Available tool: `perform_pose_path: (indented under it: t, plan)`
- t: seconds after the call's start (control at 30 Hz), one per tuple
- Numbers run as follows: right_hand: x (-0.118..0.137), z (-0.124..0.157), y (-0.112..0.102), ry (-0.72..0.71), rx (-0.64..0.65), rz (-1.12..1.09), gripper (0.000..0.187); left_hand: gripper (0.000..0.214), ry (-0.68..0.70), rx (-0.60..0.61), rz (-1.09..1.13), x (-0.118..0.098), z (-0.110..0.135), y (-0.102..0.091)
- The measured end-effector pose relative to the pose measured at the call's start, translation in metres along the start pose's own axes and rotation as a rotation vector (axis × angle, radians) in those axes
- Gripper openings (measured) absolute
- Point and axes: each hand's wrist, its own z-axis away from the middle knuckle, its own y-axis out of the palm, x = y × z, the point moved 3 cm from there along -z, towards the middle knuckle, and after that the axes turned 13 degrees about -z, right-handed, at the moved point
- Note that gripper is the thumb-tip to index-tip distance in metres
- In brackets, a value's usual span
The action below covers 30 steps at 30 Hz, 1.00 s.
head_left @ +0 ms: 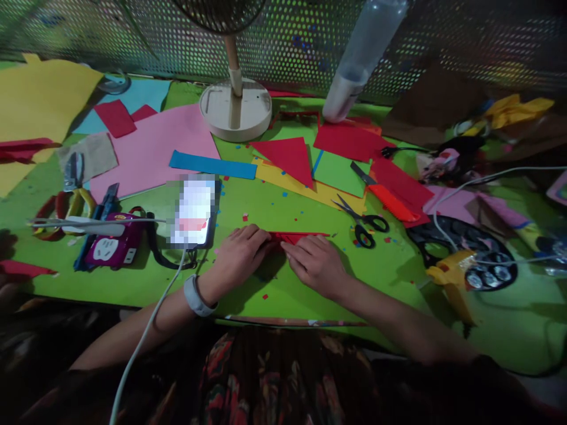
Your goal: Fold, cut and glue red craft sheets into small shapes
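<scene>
A narrow folded piece of red paper (290,237) lies on the green tabletop in front of me. My left hand (243,252) presses on its left end, fingers closed together over it. On its right part rests my right hand (315,264), with fingers bent and pressed down on the paper. Both hands hide much of the sheet, so its full shape cannot be made out. Black-handled scissors (361,221) lie slightly spread to the right of my right hand. A phone (195,209) with a lit, blurred screen lies left of my left hand.
Behind the hands stand a fan base (235,110) and a tilted clear bottle (354,71). Red triangular paper (287,156), a blue strip (212,165) and an orange-handled cutter (390,198) lie nearby. A purple power adapter (116,241) sits left; a yellow glue gun (456,277) right. A cable (148,336) crosses my left forearm.
</scene>
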Motion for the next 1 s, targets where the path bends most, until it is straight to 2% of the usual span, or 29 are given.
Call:
perform_pose_path:
  t: [0.4, 0.6, 0.73, 0.87, 1.0]
  plan:
    - [-0.006, -0.003, 0.005, -0.031, 0.051, 0.097, 0.031, 0.020, 0.092, -0.055, -0.119, -0.003, 0.000, 0.003]
    - [0.001, -0.002, 0.007, -0.063, 0.118, 0.209, 0.035, 0.019, 0.155, -0.103, -0.152, 0.001, 0.009, -0.005]
    - [0.004, -0.001, 0.008, -0.038, 0.138, 0.238, 0.039, 0.034, 0.253, -0.138, -0.220, -0.006, 0.028, -0.012]
    - [0.002, 0.000, 0.010, -0.021, 0.136, 0.240, 0.039, 0.055, 0.333, -0.047, -0.234, -0.016, 0.044, -0.007]
    - [0.003, -0.001, 0.004, -0.052, 0.096, 0.269, 0.038, 0.072, 0.344, 0.047, -0.227, -0.015, 0.048, 0.005]
